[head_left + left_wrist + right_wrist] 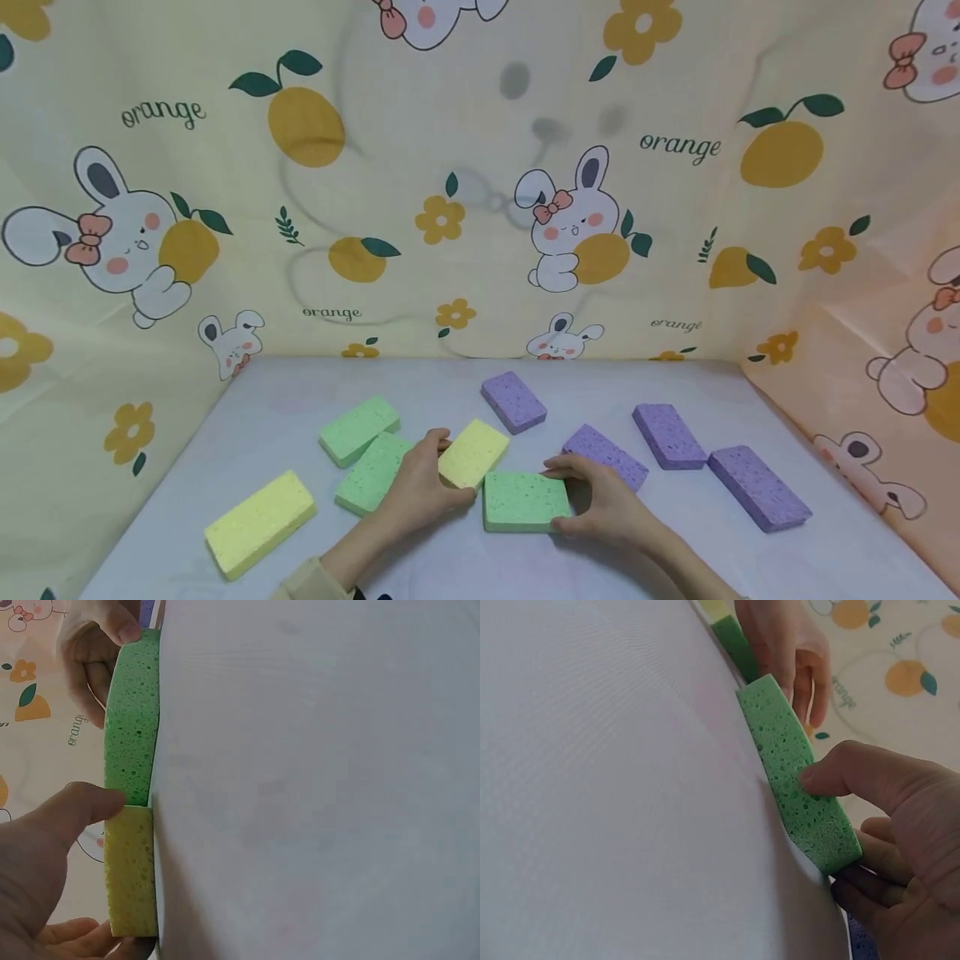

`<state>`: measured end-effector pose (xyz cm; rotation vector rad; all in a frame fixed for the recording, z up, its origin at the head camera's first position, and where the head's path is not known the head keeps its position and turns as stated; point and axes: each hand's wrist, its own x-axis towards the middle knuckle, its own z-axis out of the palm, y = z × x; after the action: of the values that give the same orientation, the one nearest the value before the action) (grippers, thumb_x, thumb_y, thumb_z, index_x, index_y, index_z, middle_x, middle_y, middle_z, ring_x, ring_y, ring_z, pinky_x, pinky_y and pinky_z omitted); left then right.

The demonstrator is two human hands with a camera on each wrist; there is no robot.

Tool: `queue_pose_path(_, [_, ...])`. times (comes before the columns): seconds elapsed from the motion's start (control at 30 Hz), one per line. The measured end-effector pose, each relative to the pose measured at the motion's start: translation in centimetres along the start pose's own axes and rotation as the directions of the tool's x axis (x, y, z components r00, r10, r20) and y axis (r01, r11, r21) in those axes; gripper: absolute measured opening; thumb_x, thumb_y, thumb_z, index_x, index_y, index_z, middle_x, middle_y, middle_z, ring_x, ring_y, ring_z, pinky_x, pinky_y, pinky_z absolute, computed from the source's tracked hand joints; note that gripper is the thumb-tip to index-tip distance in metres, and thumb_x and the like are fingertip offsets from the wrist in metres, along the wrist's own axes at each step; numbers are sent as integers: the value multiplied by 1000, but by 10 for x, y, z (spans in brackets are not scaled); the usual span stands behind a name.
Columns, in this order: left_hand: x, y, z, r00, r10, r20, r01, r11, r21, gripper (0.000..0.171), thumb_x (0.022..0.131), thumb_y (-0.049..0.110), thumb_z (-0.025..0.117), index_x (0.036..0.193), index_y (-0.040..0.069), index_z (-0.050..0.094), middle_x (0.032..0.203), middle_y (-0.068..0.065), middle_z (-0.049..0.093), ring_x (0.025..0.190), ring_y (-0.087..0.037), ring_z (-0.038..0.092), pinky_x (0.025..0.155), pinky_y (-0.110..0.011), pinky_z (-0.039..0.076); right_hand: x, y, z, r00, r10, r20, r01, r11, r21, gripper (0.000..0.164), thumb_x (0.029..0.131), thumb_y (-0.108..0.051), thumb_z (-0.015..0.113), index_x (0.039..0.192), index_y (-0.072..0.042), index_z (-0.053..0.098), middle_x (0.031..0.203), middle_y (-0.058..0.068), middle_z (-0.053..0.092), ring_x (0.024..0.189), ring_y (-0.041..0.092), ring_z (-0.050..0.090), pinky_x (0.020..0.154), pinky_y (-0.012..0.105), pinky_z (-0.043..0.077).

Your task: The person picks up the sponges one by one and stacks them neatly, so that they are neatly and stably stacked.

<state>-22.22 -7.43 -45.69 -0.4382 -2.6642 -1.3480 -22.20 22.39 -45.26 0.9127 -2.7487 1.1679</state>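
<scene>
"Done?"
"Partly, I judge: my left hand (422, 487) grips a yellow rectangular sponge (476, 452), my right hand (609, 504) pinches a green rectangular sponge (523, 502) just beside it."
"Remaining?"
"Perhaps the other yellow sponge (260, 521), lying apart."

Beige L sleeve (307, 581), bare hands (422, 493) (609, 505)

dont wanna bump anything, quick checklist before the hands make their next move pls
1. Left hand has hold of the middle yellow sponge: ok.
2. Right hand grips the front green sponge: ok.
3. Gap between the two held sponges: cannot tell, they look close or touching.
4. Right hand clear of the purple sponge behind it: cannot tell, the hand partly hides it.
5. Direct way to the far-left yellow sponge free: not ok, a green sponge lies between.
</scene>
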Motion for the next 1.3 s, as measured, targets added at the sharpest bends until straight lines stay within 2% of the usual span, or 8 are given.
queue_pose_path(0.17, [0,0,-1,1000,-7,7,7,1000,-11,92,66,24,91,136,-10,40,122,-20,60,112,-34,56,95,-50,49,0,-1,1,1000,18,4,-18,1000,-1,69,66,-21,90,127,-11,60,116,-11,67,111,14,60,104,49,41])
queue_pose_path(0.4, [-1,0,1,1000,4,-24,-4,1000,-4,85,67,18,89,134,-9,43,120,-22,59,110,-35,57,93,-50,50,1,1,1,1000,24,7,-24,1000,-2,67,67,-23,89,127,-12,60,116,-12,66,112,13,59,103,48,42])
queue_pose_path(0.6, [-2,2,-1,998,0,-57,0,1000,5,82,68,19,87,134,-7,45,117,-18,59,106,-31,57,91,-48,51,-1,1,1,999,35,0,-35,999,-8,66,67,-24,90,126,-14,62,116,-12,66,112,14,58,103,50,41])
queue_pose_path(0.8, [-3,1,-16,994,65,-85,-69,996,-48,79,71,18,86,135,-2,45,121,-13,62,111,-26,58,93,-45,51,0,0,1,999,33,2,-33,999,-12,65,67,-25,89,126,-14,62,118,-12,65,113,15,57,103,49,42])
queue_pose_path(0.97, [-3,2,-28,990,132,-50,-137,983,-125,78,74,18,86,139,6,44,127,-5,61,118,-20,55,96,-40,50,-1,0,1,999,35,2,-35,999,-8,66,68,-23,89,127,-12,61,118,-12,65,112,14,57,102,45,43])
queue_pose_path(1.03, [-2,4,-31,989,142,-30,-145,978,-150,78,75,19,85,140,9,44,128,-3,60,119,-18,54,97,-38,49,-1,-1,1,1000,29,-1,-29,1000,-6,67,68,-23,89,128,-12,61,118,-11,65,111,13,58,102,43,43])
queue_pose_path(1.17, [0,8,-35,984,176,2,-172,965,-196,80,74,16,85,141,11,43,128,-3,59,120,-18,53,99,-35,47,-2,0,1,1000,-19,-22,19,1000,-7,72,67,-22,90,130,-7,58,118,-6,66,107,14,60,99,40,47])
queue_pose_path(1.3, [5,7,-35,973,227,40,-208,941,-266,82,75,9,84,143,9,39,128,-5,57,122,-19,52,102,-33,45,0,1,2,998,-41,-42,41,999,-13,78,66,-23,91,131,-3,54,114,-2,66,100,15,62,92,37,52])
